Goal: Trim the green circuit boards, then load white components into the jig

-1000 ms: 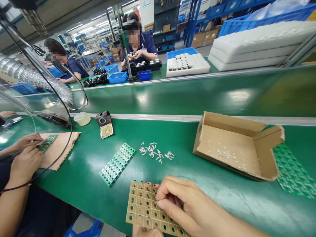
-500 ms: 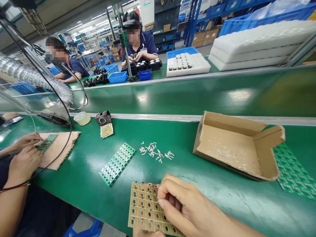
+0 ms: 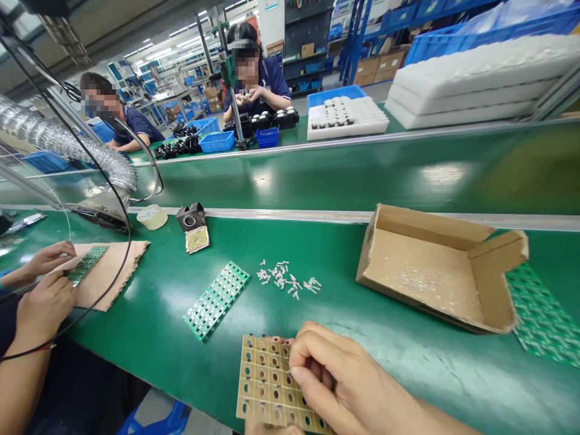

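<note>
At the lower edge, a tan circuit board panel [image 3: 267, 377] with rows of round holes is held by my left hand [image 3: 274, 428]. That thumb lies along its near edge, fingertips show at the far edge, and the rest is out of frame or hidden beneath. My right hand [image 3: 338, 377] bends over the panel's right half, thumb and forefinger pinched at a hole. Between those tips is something tiny and pale, too small to make out. Beyond the panel lie a loose pile of small whitish parts [image 3: 281, 278] and a green circuit board panel [image 3: 216, 300].
On the right stands an open cardboard box [image 3: 426, 238] with tiny clear pieces, partly over more green boards [image 3: 544, 314]. A tape roll [image 3: 152, 217] and small black box [image 3: 192, 217] sit at the back. At left, a co-worker's hands [image 3: 49, 290] work on a board.
The view has shifted very slightly. Both my hands and the tan panel keep nearly the same position, with the right fingertips still pinched at the panel.
</note>
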Tool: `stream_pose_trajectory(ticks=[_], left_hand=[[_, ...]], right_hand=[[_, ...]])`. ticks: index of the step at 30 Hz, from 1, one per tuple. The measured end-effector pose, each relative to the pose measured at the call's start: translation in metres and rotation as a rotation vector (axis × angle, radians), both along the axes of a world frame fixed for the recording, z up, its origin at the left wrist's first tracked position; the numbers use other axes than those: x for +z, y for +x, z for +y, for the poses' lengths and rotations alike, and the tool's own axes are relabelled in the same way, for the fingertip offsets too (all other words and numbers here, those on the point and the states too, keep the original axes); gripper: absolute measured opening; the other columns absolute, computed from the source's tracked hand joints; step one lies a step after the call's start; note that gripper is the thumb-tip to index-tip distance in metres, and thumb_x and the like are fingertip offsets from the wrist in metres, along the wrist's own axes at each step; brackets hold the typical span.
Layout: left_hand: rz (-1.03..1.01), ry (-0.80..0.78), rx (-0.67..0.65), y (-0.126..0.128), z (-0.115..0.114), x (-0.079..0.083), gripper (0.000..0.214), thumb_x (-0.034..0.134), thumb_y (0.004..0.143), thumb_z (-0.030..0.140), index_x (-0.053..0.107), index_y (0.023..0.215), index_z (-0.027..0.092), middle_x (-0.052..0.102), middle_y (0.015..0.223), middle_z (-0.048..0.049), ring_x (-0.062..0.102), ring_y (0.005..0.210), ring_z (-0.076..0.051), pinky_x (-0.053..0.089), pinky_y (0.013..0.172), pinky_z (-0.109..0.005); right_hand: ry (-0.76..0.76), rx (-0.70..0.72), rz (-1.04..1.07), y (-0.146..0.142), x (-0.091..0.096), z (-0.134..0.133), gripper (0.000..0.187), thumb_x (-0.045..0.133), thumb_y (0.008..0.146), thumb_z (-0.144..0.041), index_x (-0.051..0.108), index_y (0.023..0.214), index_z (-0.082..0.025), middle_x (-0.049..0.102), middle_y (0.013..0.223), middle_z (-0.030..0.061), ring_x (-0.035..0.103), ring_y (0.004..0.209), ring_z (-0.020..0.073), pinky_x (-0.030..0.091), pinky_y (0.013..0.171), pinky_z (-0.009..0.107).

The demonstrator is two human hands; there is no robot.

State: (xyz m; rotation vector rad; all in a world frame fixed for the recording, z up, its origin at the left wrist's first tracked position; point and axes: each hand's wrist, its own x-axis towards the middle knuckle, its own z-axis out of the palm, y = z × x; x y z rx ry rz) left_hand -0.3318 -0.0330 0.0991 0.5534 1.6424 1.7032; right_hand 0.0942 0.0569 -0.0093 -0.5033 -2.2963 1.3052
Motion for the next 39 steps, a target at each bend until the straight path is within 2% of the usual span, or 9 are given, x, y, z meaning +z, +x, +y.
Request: stream_pose_trajectory(ticks=[5, 11, 14, 18, 21, 23, 26, 31, 39], left_hand=[[0.087, 0.038, 0.125, -0.006, -0.034, -0.032, 0.037, 0.060, 0.092, 0.048, 0.056, 0.120, 0.024, 0.064, 0.104, -0.0062, 0.063, 0.085, -0.021, 0.057, 0.063, -0.034], [0.128, 0.029, 0.133, -0.007, -0.021, -0.016, 0.042, 0.065, 0.087, 0.050, 0.056, 0.121, 0.028, 0.066, 0.107, -0.0057, 0.065, 0.095, -0.027, 0.060, 0.067, -0.040], [0.100, -0.010, 0.050, 0.061, -0.025, -0.036, 0.041, 0.075, 0.075, 0.044, 0.059, 0.112, 0.042, 0.066, 0.094, 0.0022, 0.068, 0.100, -0.033, 0.065, 0.068, -0.049], [-0.071, -0.148, -0.192, 0.224, -0.046, -0.122, 0.046, 0.082, 0.057, 0.017, 0.066, 0.091, 0.043, 0.065, 0.083, 0.0048, 0.066, 0.111, -0.037, 0.060, 0.096, -0.056], [-0.153, -0.184, -0.251, 0.280, -0.051, -0.161, 0.037, 0.084, 0.063, 0.022, 0.068, 0.090, 0.041, 0.067, 0.083, 0.0043, 0.068, 0.106, -0.037, 0.058, 0.097, -0.059], [-0.165, -0.160, -0.218, 0.253, -0.044, -0.153, 0.036, 0.079, 0.075, 0.033, 0.065, 0.108, 0.038, 0.070, 0.096, 0.0010, 0.067, 0.105, -0.033, 0.062, 0.086, -0.057], [-0.135, -0.093, -0.127, 0.156, -0.029, -0.108, 0.036, 0.068, 0.088, 0.041, 0.060, 0.120, 0.025, 0.067, 0.114, -0.0058, 0.066, 0.102, -0.026, 0.061, 0.080, -0.044], [-0.022, 0.081, 0.085, 0.004, -0.021, -0.050, 0.023, 0.062, 0.092, 0.042, 0.065, 0.096, 0.019, 0.067, 0.079, -0.0002, 0.068, 0.078, -0.017, 0.060, 0.060, -0.028], [0.067, 0.147, 0.170, -0.065, -0.033, -0.056, 0.011, 0.064, 0.080, 0.014, 0.061, 0.074, 0.023, 0.056, 0.057, 0.0077, 0.071, 0.087, -0.014, 0.048, 0.040, -0.012]], right_hand=[[0.035, -0.007, 0.021, 0.000, -0.001, -0.001, 0.015, 0.041, 0.092, -0.017, 0.049, 0.080, -0.020, 0.053, 0.075, 0.0006, 0.049, 0.060, 0.0104, 0.039, 0.052, 0.020], [0.100, -0.035, 0.048, -0.002, -0.003, -0.002, 0.014, 0.042, 0.092, -0.016, 0.048, 0.080, -0.021, 0.054, 0.075, 0.0005, 0.050, 0.060, 0.0112, 0.038, 0.051, 0.021], [0.132, -0.039, 0.045, -0.002, -0.004, -0.003, 0.014, 0.042, 0.091, -0.014, 0.048, 0.081, -0.021, 0.056, 0.076, 0.0011, 0.051, 0.062, 0.0119, 0.040, 0.053, 0.022], [0.118, -0.031, 0.048, -0.002, -0.003, -0.003, 0.015, 0.042, 0.091, -0.015, 0.051, 0.080, -0.020, 0.057, 0.076, 0.0017, 0.051, 0.062, 0.0117, 0.041, 0.053, 0.021], [0.074, -0.027, 0.039, -0.001, 0.000, -0.002, 0.014, 0.045, 0.090, -0.015, 0.055, 0.080, -0.019, 0.057, 0.076, 0.0020, 0.053, 0.061, 0.0111, 0.043, 0.052, 0.021], [0.036, -0.032, 0.031, -0.001, 0.001, -0.001, 0.012, 0.048, 0.087, -0.015, 0.058, 0.082, -0.018, 0.058, 0.076, 0.0021, 0.054, 0.060, 0.0107, 0.044, 0.052, 0.021], [0.035, -0.039, 0.048, -0.001, 0.002, 0.000, 0.014, 0.050, 0.086, -0.015, 0.062, 0.081, -0.017, 0.059, 0.074, 0.0021, 0.054, 0.058, 0.0106, 0.043, 0.052, 0.021], [0.129, -0.058, 0.112, -0.003, 0.002, -0.001, 0.022, 0.048, 0.089, -0.014, 0.065, 0.076, -0.017, 0.057, 0.065, 0.0016, 0.053, 0.057, 0.0116, 0.040, 0.052, 0.022], [0.143, -0.094, 0.127, -0.005, -0.004, -0.007, 0.024, 0.047, 0.089, -0.015, 0.064, 0.072, -0.018, 0.056, 0.063, 0.0008, 0.051, 0.055, 0.0116, 0.039, 0.051, 0.023]])
